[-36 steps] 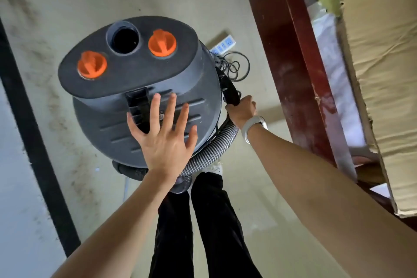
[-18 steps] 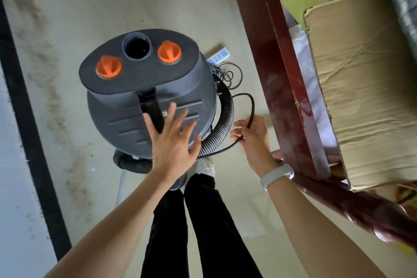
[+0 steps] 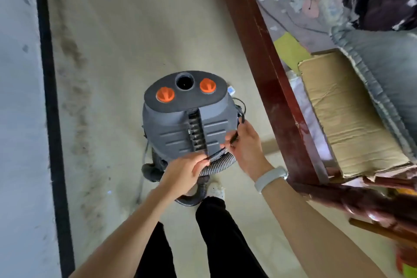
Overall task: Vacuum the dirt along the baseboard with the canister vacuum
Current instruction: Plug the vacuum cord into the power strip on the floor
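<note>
A grey canister vacuum point(image 3: 176, 128) with two orange knobs and a round port on top stands on the floor in front of me. Its ribbed hose point(image 3: 216, 166) curls round its near side. My left hand point(image 3: 182, 175) pinches the black power cord point(image 3: 216, 153) at the vacuum's near edge. My right hand point(image 3: 246, 142) grips the same cord a little further right, beside the canister. A band of dark dirt point(image 3: 74, 106) runs along the black baseboard point(image 3: 50, 106) on the left.
A dark red wooden furniture frame point(image 3: 266, 70) runs along the right, with a cardboard box point(image 3: 347, 115) and cloth on it. A white power strip point(image 3: 231, 90) peeks out behind the vacuum. My legs and a white shoe point(image 3: 216, 189) are below.
My left hand left the top of the canister and took hold of the cord. My right hand pulled the cord in toward the canister. The view rose and swung, so the vacuum looks smaller.
</note>
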### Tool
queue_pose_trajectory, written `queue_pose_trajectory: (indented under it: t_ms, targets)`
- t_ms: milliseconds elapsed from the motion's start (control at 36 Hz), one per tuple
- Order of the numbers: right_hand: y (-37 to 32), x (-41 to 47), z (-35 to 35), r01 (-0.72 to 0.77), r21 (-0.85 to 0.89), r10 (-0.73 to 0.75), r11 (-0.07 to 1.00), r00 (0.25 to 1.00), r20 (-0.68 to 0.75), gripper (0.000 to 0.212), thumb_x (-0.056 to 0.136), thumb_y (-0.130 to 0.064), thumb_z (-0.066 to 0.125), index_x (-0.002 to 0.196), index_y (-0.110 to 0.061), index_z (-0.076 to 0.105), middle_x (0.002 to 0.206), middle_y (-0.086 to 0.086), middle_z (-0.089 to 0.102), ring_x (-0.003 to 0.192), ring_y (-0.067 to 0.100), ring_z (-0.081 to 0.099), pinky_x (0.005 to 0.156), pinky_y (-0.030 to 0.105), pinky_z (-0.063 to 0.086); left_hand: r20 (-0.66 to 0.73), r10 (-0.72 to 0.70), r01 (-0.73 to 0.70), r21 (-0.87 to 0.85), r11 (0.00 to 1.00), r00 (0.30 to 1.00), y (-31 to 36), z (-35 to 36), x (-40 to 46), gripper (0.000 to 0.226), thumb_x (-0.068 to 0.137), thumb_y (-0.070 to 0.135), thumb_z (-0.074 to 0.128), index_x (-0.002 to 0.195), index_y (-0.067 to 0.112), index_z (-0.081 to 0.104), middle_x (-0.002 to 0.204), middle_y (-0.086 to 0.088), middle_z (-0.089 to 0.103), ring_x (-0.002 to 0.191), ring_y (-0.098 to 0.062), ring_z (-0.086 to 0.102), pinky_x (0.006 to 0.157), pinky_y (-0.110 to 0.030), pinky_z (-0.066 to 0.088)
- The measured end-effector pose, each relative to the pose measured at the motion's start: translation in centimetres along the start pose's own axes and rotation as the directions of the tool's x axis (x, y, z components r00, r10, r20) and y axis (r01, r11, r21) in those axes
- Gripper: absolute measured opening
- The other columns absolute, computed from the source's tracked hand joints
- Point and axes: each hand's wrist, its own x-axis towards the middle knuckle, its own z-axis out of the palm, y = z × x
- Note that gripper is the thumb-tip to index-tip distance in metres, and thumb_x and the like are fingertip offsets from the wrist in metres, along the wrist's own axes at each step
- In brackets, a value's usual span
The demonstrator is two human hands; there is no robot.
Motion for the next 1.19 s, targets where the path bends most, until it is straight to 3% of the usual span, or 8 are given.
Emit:
queue_pose_trajectory:
  t_ms: [139, 333, 444, 556, 694, 861, 972, 1194]
  targets:
    - [1.5, -3.0, 6.8, 0.012, 0.210, -0.020, 0.978, 0.999, 0.036, 0.023, 0.101, 0.004, 0.034, 0.095, -0.013, 0.048, 0.058, 0.003, 0.053, 0.045, 0.016, 0.051, 0.050, 0.026, 0.051, -0.067, -0.128, 0.125, -0.037, 0.991, 0.990, -4.5, -5.8, -3.8, 0.057, 0.086, 0.053, 0.028, 0.098, 0.015, 0.069, 0.090, -0.003, 0.071, 0.080, -0.029, 0.065, 0.069, -0.034, 0.048]
    - [3.4, -5.1, 16.2, -0.009, 0.356, 0.038, 0.935, 0.997, -0.075, 0.021, 0.106, -0.020, 0.037, 0.091, -0.009, 0.047, 0.056, 0.004, 0.061, 0.046, 0.018, 0.061, 0.060, 0.034, 0.052, -0.152, -0.093, 0.097, 0.019, 0.995, 0.984, -12.3, -16.7, -8.4, 0.041, 0.092, 0.034, 0.037, 0.092, 0.008, 0.068, 0.082, -0.011, 0.068, 0.067, -0.032, 0.065, 0.063, -0.033, 0.050]
    - [3.8, -6.0, 20.6, 0.095, 0.202, -0.081, 0.975, 0.994, -0.077, 0.017, 0.104, -0.013, 0.038, 0.089, -0.011, 0.043, 0.077, 0.007, 0.051, 0.047, 0.016, 0.060, 0.067, 0.037, 0.056, -0.196, -0.103, 0.123, 0.090, 0.988, 0.975, -16.3, -21.8, -10.1, 0.045, 0.093, 0.038, 0.034, 0.093, 0.007, 0.067, 0.080, -0.011, 0.065, 0.063, -0.034, 0.063, 0.058, -0.041, 0.054]
    - [3.4, -7.3, 25.7, 0.241, -0.039, -0.241, 0.970, 0.970, 0.009, 0.010, 0.103, -0.001, 0.031, 0.103, -0.007, 0.039, 0.075, 0.007, 0.048, 0.044, 0.014, 0.054, 0.054, 0.030, 0.056, -0.189, -0.108, 0.132, 0.119, 0.984, 0.976, -18.9, -24.9, -10.3, 0.049, 0.092, 0.041, 0.032, 0.093, 0.005, 0.066, 0.079, -0.010, 0.063, 0.064, -0.036, 0.061, 0.060, -0.039, 0.051]
    - [1.4, -6.0, 30.0, 0.355, -0.195, -0.346, 0.914, 0.935, 0.081, 0.022, 0.100, 0.004, 0.028, 0.108, -0.008, 0.044, 0.071, 0.008, 0.047, 0.050, 0.020, 0.048, 0.055, 0.031, 0.050, -0.167, -0.090, 0.114, 0.142, 0.983, 0.982, -20.7, -27.6, -8.1, 0.051, 0.092, 0.045, 0.031, 0.092, 0.006, 0.065, 0.079, -0.009, 0.060, 0.060, -0.035, 0.059, 0.059, -0.039, 0.048]
    - [-0.8, -1.8, 34.0, 0.288, -0.206, -0.265, 0.935, 0.955, 0.134, 0.036, 0.101, 0.005, 0.027, 0.129, -0.013, 0.041, 0.069, 0.007, 0.046, 0.048, 0.017, 0.040, 0.052, 0.028, 0.047, -0.214, -0.104, 0.156, 0.241, 0.958, 0.971, -23.1, -31.5, -2.5, 0.018, 0.099, 0.015, 0.051, 0.094, 0.004, 0.064, 0.081, -0.010, 0.062, 0.062, -0.033, 0.059, 0.060, -0.038, 0.047]
    - [-1.9, 2.8, 37.2, 0.217, -0.230, -0.193, 0.948, 0.973, 0.125, 0.038, 0.100, 0.008, 0.026, 0.131, -0.004, 0.043, 0.072, 0.007, 0.047, 0.051, 0.018, 0.037, 0.048, 0.026, 0.048, -0.183, -0.147, 0.194, 0.275, 0.942, 0.972, -26.0, -34.7, 2.3, 0.016, 0.098, 0.014, 0.054, 0.095, 0.003, 0.066, 0.082, -0.010, 0.064, 0.065, -0.033, 0.060, 0.065, -0.039, 0.048]
    - [-7.2, 13.0, 43.9, 0.176, -0.292, -0.165, 0.940, 0.984, 0.062, 0.030, 0.101, 0.007, 0.027, 0.117, -0.006, 0.048, 0.076, 0.005, 0.048, 0.052, 0.017, 0.040, 0.051, 0.025, 0.048, 0.095, -0.271, 0.235, 0.285, 0.929, 0.958, -32.5, -40.1, 18.0, 0.023, 0.100, 0.024, 0.050, 0.105, 0.007, 0.063, 0.094, -0.007, 0.061, 0.091, -0.029, 0.058, 0.077, -0.039, 0.049]
